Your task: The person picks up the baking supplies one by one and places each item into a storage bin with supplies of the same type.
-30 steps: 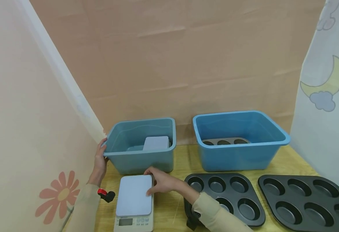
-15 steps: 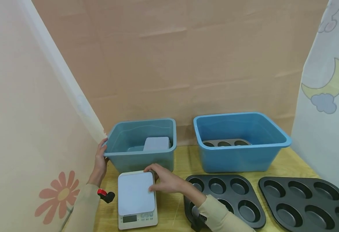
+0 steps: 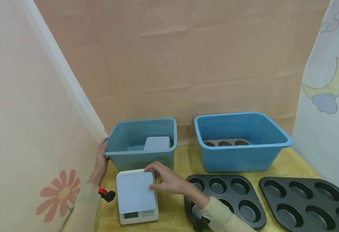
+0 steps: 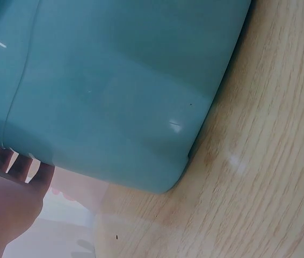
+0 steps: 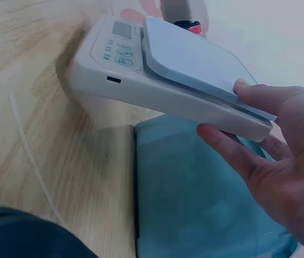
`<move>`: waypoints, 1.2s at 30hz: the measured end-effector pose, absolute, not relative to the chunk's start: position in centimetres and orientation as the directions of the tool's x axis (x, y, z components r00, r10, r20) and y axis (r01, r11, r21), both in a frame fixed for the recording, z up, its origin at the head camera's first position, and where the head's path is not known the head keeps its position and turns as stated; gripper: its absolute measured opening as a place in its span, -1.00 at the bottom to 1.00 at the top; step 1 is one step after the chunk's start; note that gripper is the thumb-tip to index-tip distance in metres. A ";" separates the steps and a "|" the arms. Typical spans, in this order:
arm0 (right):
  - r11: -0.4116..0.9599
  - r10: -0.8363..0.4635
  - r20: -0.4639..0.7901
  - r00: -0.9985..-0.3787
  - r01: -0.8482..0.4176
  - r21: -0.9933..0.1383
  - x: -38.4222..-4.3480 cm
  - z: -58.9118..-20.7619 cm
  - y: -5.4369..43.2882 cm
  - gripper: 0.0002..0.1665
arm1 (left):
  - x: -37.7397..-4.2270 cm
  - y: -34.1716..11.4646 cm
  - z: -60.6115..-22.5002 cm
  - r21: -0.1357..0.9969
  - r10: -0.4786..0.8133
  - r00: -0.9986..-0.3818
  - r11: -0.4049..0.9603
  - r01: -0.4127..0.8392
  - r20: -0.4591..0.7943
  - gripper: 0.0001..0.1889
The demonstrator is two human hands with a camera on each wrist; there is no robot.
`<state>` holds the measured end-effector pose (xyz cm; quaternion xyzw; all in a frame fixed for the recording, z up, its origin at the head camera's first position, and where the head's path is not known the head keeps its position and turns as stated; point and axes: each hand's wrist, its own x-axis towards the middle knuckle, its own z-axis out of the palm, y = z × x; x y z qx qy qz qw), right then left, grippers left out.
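Note:
My right hand (image 3: pixel 169 181) grips the far right corner of a white digital kitchen scale (image 3: pixel 136 193), thumb on the plate and fingers under the body. In the right wrist view the scale (image 5: pixel 195 70) is tilted and raised off the wooden table. My left hand (image 3: pixel 100 162) holds the left rim of a teal plastic bin (image 3: pixel 143 160), its fingertips (image 4: pixel 43 174) against the bin wall in the left wrist view. Inside that bin lies a white, flat-topped block (image 3: pixel 157 143) that resembles the scale's plate.
A brighter blue bin (image 3: pixel 234 159) on the right holds a muffin pan (image 3: pixel 217 142). Two dark muffin pans lie in front: one pan (image 3: pixel 236 199) partly under my right forearm, another pan (image 3: pixel 286 196) at far right. A patterned wall (image 3: pixel 70 129) stands close on the left.
The scale has come up and toward the teal bin in my right hand, its front end now wholly in view. My left hand stays on the bin's rim.

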<state>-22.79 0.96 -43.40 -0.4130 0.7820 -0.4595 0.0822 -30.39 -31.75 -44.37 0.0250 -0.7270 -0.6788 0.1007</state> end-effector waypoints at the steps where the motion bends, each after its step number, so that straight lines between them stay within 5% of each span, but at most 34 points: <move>1: 0.228 -0.719 0.260 -0.644 -0.572 -0.788 -22.7 -43.3 1.0 -0.42 | -30.4 -31.7 -44.4 0.992 -0.174 -0.979 0.075 0.099 0.110 -0.43; 14: 0.075 -0.702 0.360 -0.614 -0.566 -0.821 -21.9 -40.5 0.4 -0.40 | -29.7 -32.1 -44.2 0.990 -0.206 -0.970 0.081 0.113 0.128 -0.42; 36: 0.030 -0.566 0.571 -0.595 -0.708 -0.706 -23.5 -34.1 2.1 -0.37 | -30.0 -31.9 -44.4 0.992 -0.207 -0.970 0.056 0.116 0.125 -0.44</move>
